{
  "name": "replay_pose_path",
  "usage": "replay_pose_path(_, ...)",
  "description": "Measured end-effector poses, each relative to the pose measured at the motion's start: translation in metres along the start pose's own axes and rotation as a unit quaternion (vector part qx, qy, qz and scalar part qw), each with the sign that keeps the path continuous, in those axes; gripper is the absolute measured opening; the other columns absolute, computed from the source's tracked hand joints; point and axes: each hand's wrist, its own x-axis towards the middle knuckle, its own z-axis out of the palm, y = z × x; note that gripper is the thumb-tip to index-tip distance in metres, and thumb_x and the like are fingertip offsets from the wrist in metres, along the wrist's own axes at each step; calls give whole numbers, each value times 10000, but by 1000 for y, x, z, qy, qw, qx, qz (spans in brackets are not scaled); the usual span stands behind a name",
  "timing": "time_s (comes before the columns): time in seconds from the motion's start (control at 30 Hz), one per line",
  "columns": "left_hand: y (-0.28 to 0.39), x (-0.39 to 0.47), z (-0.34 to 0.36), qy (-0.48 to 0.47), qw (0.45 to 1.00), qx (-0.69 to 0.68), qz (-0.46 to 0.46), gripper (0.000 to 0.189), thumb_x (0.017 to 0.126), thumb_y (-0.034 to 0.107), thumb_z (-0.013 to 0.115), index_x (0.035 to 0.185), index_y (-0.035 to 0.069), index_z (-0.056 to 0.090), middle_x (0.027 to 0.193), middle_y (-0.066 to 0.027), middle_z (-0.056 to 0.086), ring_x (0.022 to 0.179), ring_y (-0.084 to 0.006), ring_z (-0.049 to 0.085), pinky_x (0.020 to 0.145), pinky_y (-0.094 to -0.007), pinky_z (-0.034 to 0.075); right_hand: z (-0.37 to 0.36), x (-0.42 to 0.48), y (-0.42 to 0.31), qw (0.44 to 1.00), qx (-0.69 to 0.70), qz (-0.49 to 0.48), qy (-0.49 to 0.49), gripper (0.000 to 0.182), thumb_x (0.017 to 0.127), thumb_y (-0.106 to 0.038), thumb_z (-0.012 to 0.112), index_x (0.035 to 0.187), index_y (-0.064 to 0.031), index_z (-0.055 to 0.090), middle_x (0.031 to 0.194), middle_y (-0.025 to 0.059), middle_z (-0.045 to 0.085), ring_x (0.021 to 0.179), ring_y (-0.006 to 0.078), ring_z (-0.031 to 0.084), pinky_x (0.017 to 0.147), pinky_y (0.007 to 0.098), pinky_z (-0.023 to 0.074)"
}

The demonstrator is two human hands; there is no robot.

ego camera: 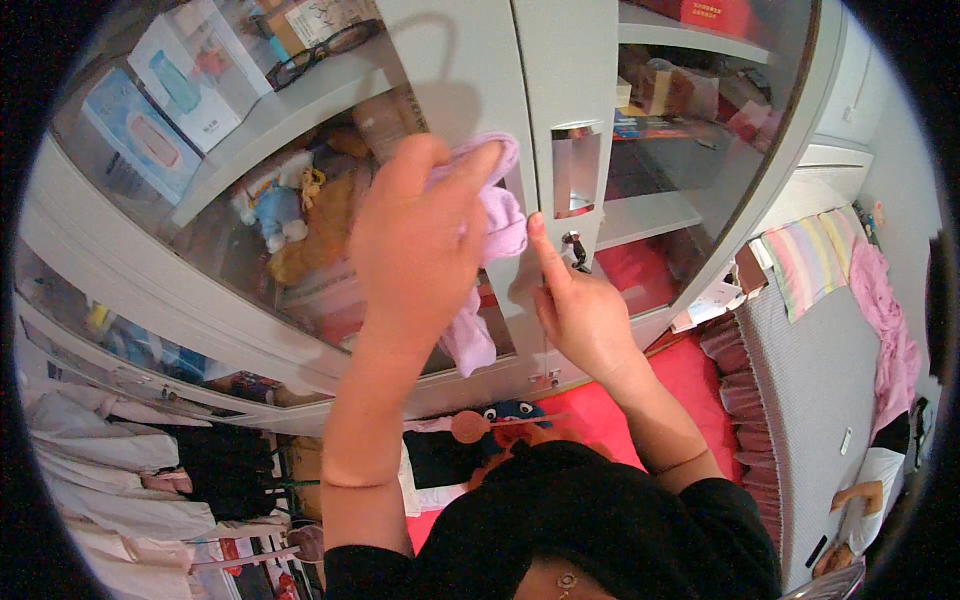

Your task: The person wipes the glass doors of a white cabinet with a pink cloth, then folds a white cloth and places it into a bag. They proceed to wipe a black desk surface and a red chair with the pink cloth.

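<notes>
A lilac cloth (504, 221) is bunched in my left hand (420, 240), which is slightly blurred. The cloth lies against the metal frame of the left cabinet door (480, 45), and its lower end hangs below my wrist. My right hand (585, 315) has its index finger extended, the tip at the seam between the two doors; I see nothing held in it. Just above that hand is a lock with a key (575, 249), and higher up a recessed chrome handle (576, 169) is set in the right door.
Behind the glass stand boxes (142, 135), black-framed glasses (326, 52) and a plush toy (277, 206). A bed (810, 390) lies at right, with a person (874, 495) on it. Clothes (97, 457) hang at lower left. A red floor covering (686, 382) runs below.
</notes>
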Motion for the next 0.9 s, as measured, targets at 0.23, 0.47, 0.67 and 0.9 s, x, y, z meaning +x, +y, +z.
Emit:
replay_pose_path(0.23,6,-1,6,6,999,50,-6,410,758,82,681,1140,221,738,999,-80,579,929,-315,616,776,-452,526,-2,0,1,1000,1,0,-6,864,882,-107,613,1625,-204,183,815,147,668,680,347,658,616,486,522)
replay_pose_path(0.47,4,-4,-2,-9,998,58,3,431,746,87,698,1161,199,723,1012,-77,566,937,-309,608,784,-436,525,-2,-2,-1,1000,-10,11,-9,870,881,-106,616,1627,-214,181,804,142,664,661,342,656,604,482,519)
replay_pose_path(0.67,12,-5,10,-16,994,113,4,485,746,120,717,1214,245,704,1042,-67,551,950,-289,599,759,-397,536,-2,-3,2,1000,-10,-14,14,878,882,-106,604,1632,-227,163,802,143,673,648,345,660,582,488,520)
replay_pose_path(0.9,23,-12,16,-36,989,141,13,478,768,132,706,1233,241,696,1058,-54,560,966,-285,596,729,-389,548,-6,-4,-1,1000,2,5,0,879,880,-106,602,1628,-259,167,813,152,676,676,369,666,591,499,518)
